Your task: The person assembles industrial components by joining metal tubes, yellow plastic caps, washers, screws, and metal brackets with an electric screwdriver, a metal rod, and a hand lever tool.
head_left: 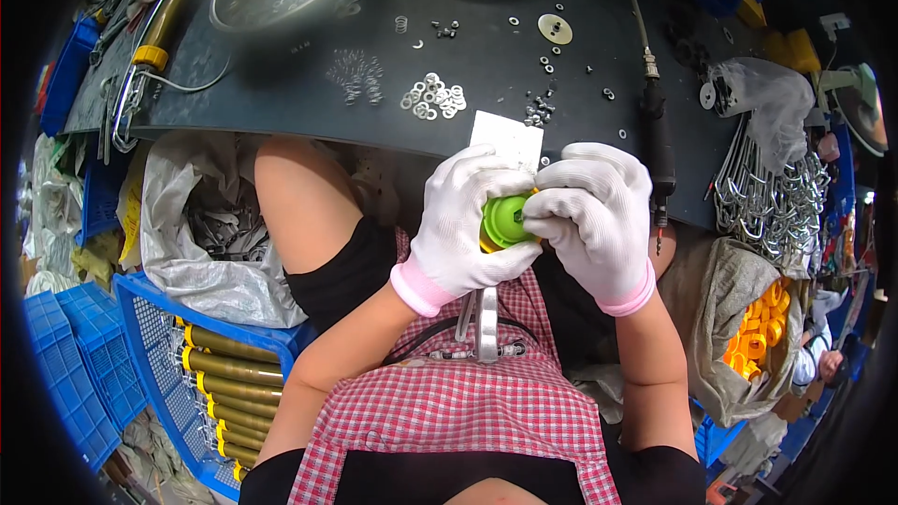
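Note:
Both hands wear white knit gloves with pink cuffs and meet in front of my apron. My left hand point(460, 224) wraps round a round green plastic cap point(505, 222) with a yellow rim showing under it. The fingers of my right hand point(596, 220) are pinched together against the cap's right side, by a dark hole at its centre. Whatever sits between those fingertips is hidden. Below the left hand a silver metal lever point(486, 323) sticks out toward me. A white rectangular plate point(508, 140) shows just beyond the hands, at the table's edge.
On the dark table point(281, 84) lie a washer pile point(433, 96), springs point(355, 75), small nuts point(539, 109) and a pale disc point(555, 29). A black power screwdriver point(659, 145) hangs at right, near metal hooks point(772, 192). A sack of orange rings point(758, 329) and a blue crate point(154, 318) flank me.

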`<action>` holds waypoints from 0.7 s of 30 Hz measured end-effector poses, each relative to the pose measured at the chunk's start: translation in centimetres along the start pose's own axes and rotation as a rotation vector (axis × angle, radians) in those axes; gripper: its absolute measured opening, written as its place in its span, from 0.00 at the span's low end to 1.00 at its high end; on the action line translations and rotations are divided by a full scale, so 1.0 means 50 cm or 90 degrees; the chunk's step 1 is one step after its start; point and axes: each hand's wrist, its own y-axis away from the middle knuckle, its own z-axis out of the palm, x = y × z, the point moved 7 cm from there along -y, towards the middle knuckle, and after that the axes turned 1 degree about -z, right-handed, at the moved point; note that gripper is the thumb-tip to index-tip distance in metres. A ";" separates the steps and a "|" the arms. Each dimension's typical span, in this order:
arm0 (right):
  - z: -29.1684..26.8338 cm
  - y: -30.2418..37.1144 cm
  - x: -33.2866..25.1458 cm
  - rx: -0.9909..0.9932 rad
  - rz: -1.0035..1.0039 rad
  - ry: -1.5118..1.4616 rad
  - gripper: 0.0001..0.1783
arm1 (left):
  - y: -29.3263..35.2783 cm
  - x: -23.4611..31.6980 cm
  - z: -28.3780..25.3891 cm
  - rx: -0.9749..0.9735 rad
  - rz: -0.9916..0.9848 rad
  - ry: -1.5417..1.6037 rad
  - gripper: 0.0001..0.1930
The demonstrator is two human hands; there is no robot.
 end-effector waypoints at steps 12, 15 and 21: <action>0.009 0.043 -0.019 -0.044 -0.059 0.111 0.12 | -0.003 0.000 0.001 -0.015 -0.008 0.003 0.17; 0.020 0.062 -0.006 -0.072 0.017 0.122 0.19 | -0.004 0.004 -0.001 0.000 0.018 0.006 0.18; 0.009 0.016 0.013 -0.040 0.051 -0.067 0.11 | 0.005 -0.001 0.000 0.022 0.037 -0.016 0.19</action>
